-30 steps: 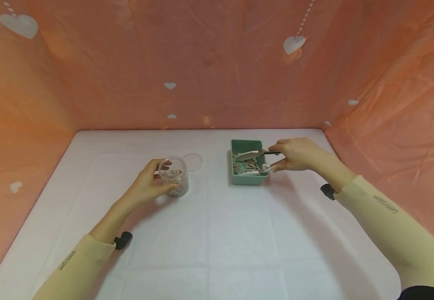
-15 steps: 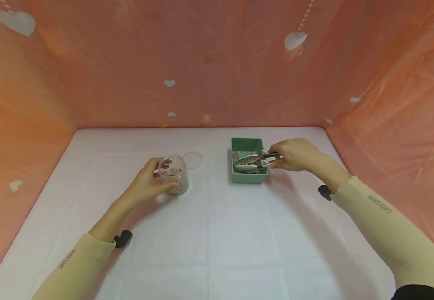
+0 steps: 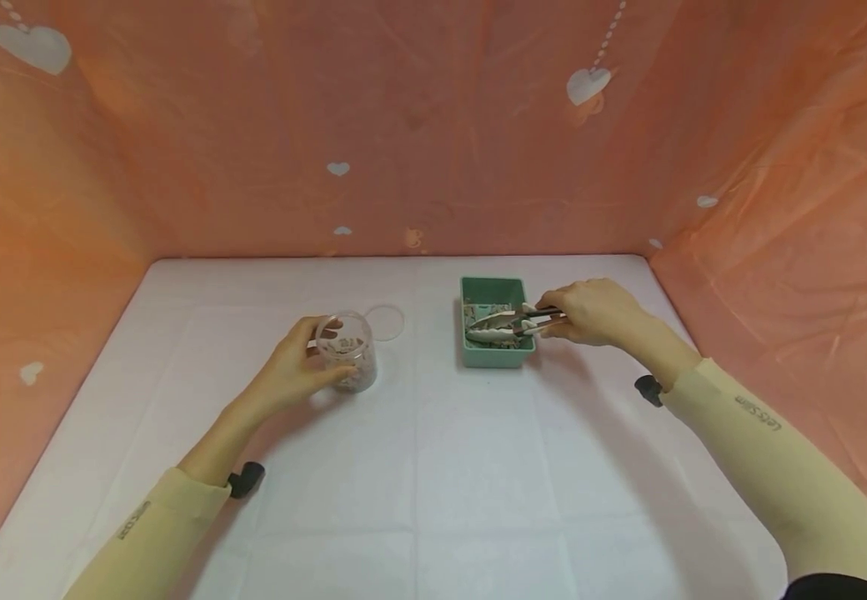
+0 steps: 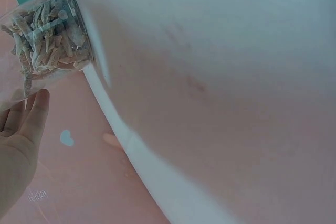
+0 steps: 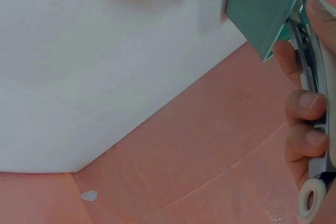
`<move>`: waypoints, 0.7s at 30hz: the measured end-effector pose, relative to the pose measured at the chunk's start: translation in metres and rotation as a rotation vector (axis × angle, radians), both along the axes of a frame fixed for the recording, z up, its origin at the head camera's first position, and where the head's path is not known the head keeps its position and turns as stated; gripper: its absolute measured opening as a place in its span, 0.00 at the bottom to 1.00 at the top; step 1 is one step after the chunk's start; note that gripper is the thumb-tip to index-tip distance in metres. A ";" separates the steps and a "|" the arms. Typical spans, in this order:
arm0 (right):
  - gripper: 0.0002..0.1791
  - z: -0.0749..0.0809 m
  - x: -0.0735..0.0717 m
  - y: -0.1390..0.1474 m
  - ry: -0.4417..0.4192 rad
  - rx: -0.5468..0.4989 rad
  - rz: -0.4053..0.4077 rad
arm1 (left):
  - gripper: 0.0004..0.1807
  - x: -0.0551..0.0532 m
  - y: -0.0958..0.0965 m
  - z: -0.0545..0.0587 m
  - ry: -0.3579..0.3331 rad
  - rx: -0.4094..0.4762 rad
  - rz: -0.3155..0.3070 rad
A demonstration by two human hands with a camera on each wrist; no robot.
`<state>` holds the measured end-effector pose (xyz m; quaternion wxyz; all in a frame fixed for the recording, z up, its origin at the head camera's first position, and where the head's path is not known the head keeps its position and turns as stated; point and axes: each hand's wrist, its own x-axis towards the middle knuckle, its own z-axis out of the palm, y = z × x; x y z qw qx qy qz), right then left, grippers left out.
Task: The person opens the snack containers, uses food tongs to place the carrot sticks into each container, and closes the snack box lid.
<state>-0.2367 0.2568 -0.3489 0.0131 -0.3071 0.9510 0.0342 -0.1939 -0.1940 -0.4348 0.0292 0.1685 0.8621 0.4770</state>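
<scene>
My left hand [image 3: 293, 367] holds a clear round jar [image 3: 348, 350] around its side, thumb in front and fingers behind. Through the jar wall in the left wrist view show brown-grey dried strips [image 4: 47, 40] in its lower part. The right hand [image 3: 591, 312] grips a pair of tongs [image 3: 497, 336] with pale scoop-shaped heads. Those heads are down inside a green rectangular box [image 3: 493, 358], among more of the brown strips [image 3: 504, 308], and stand close together. In the right wrist view the fingers [image 5: 307, 103] curl round the tongs' handle, with a pale ring at its end.
A thin clear round lid or ring [image 3: 384, 322] lies on the white table [image 3: 478, 483] just behind the jar. Orange-pink sheeting [image 3: 433, 125] with white hearts rises along the back and both sides of the table.
The tongs' heads have come together inside the green box, from wide apart to nearly touching. My left hand and the jar have stayed in place.
</scene>
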 end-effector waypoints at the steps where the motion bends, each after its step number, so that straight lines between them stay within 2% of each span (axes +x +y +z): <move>1: 0.18 0.000 0.001 0.001 0.003 -0.010 -0.001 | 0.41 0.000 0.000 0.000 0.000 -0.001 -0.001; 8: 0.18 0.001 0.004 0.010 0.024 -0.063 -0.009 | 0.41 0.001 0.001 0.001 -0.004 -0.005 -0.001; 15: 0.20 0.011 0.010 0.019 0.061 -0.112 -0.025 | 0.43 0.003 0.001 0.002 -0.027 -0.011 0.018; 21: 0.21 0.018 0.014 0.026 0.107 -0.136 -0.013 | 0.43 0.002 0.001 0.001 -0.021 -0.005 0.014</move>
